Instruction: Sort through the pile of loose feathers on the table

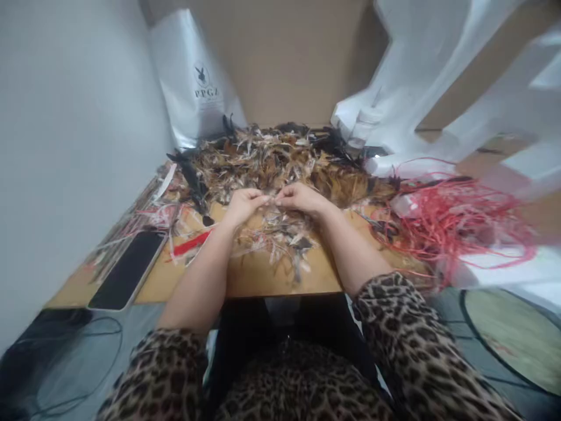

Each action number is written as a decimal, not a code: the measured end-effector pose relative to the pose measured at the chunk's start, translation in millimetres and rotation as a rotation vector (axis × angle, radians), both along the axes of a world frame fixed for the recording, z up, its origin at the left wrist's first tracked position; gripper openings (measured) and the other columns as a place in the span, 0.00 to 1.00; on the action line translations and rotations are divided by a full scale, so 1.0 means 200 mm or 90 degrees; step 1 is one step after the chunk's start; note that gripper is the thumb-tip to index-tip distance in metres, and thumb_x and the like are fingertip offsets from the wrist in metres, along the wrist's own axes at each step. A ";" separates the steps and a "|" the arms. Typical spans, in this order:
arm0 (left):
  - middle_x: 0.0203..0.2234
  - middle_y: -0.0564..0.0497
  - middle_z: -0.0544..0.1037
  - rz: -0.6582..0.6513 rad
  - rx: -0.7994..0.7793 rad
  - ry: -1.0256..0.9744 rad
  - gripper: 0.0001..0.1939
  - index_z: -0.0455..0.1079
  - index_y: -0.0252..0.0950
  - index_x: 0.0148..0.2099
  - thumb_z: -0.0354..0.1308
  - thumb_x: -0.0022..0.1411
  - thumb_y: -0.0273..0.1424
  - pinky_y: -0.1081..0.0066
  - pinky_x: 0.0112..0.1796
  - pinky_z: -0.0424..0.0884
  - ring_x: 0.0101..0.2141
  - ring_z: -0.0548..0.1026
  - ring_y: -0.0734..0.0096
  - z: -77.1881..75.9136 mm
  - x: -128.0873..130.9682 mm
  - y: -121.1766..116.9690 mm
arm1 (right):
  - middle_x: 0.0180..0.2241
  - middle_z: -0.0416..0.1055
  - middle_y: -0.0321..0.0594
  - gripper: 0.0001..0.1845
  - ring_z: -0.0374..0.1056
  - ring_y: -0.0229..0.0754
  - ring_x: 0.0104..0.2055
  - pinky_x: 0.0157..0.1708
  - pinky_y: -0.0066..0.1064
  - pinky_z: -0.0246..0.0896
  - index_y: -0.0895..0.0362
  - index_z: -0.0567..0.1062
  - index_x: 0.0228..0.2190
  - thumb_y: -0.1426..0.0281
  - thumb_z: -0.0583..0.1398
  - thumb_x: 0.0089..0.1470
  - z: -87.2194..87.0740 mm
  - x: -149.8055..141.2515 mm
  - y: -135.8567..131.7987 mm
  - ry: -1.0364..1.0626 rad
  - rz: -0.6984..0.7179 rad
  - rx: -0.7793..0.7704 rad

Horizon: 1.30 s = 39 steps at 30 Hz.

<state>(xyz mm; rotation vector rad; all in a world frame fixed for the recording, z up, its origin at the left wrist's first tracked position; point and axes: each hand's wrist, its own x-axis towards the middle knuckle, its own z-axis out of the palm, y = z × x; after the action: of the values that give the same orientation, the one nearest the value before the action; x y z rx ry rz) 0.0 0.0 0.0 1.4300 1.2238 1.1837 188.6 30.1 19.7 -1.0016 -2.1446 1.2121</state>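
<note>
Head view, only one: looked like fine two-handed fingertip work on feathers (pixel 284 161). Doing it well, by my read, called for a light pinch, fingertips close together, wrists steady, forearms clear of the loose scraps (pixel 287 234) so they didn't scatter. Few pieces at a time seemed safer; the shafts looked thin and easy to bend.

Grip: left hand (pixel 243 206) and right hand (pixel 302 197) both had thumb and finger closed in a pinch, tips nearly meeting. Too blurred to tell what, if anything, sat between them.

Feather pile lay on the table (pixel 245 282), just beyond the fingertips; scraps sat below and between the forearms. Red strands (pixel 456 219) were well off to the right.
</note>
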 end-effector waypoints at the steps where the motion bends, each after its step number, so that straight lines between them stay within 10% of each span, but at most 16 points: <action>1: 0.17 0.51 0.74 0.000 0.001 -0.007 0.11 0.72 0.30 0.23 0.63 0.44 0.36 0.79 0.22 0.57 0.18 0.65 0.81 0.00 0.00 0.00 | 0.17 0.62 0.31 0.16 0.52 0.27 0.19 0.20 0.22 0.45 0.64 0.74 0.25 0.61 0.60 0.43 -0.01 0.00 0.00 0.004 -0.004 -0.014; 10: 0.21 0.50 0.75 0.180 -0.018 -0.284 0.09 0.72 0.30 0.26 0.64 0.43 0.31 0.81 0.26 0.65 0.22 0.70 0.82 -0.02 -0.08 0.07 | 0.18 0.68 0.36 0.18 0.56 0.28 0.17 0.16 0.21 0.47 0.63 0.75 0.28 0.60 0.63 0.40 -0.04 0.02 0.04 0.137 -0.012 -0.171; 18: 0.24 0.50 0.75 0.139 -0.059 -0.414 0.07 0.71 0.29 0.28 0.64 0.44 0.26 0.83 0.25 0.66 0.23 0.72 0.83 0.00 -0.09 0.06 | 0.30 0.75 0.46 0.21 0.66 0.32 0.19 0.14 0.21 0.53 0.63 0.76 0.30 0.57 0.62 0.41 0.03 0.04 -0.02 0.103 0.085 -0.266; 27: 0.25 0.48 0.76 0.089 -0.081 -0.464 0.04 0.70 0.28 0.29 0.61 0.48 0.23 0.82 0.25 0.67 0.24 0.72 0.81 0.00 -0.06 0.05 | 0.26 0.75 0.42 0.20 0.57 0.27 0.13 0.11 0.21 0.47 0.62 0.75 0.30 0.57 0.62 0.42 0.02 0.04 0.00 0.184 0.013 -0.213; 39: 0.26 0.48 0.76 0.011 -0.114 -0.503 0.04 0.71 0.28 0.32 0.58 0.50 0.21 0.82 0.25 0.68 0.24 0.73 0.81 0.00 0.00 0.02 | 0.26 0.72 0.36 0.18 0.65 0.33 0.28 0.34 0.28 0.61 0.60 0.74 0.28 0.62 0.67 0.33 -0.04 -0.18 -0.04 0.375 -0.204 -0.041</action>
<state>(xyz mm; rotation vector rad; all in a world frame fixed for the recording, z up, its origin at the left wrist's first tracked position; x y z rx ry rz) -0.9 4.2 0.1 0.6911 0.7505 1.4152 152.7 23.1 11.3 -0.8380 -1.4412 1.2295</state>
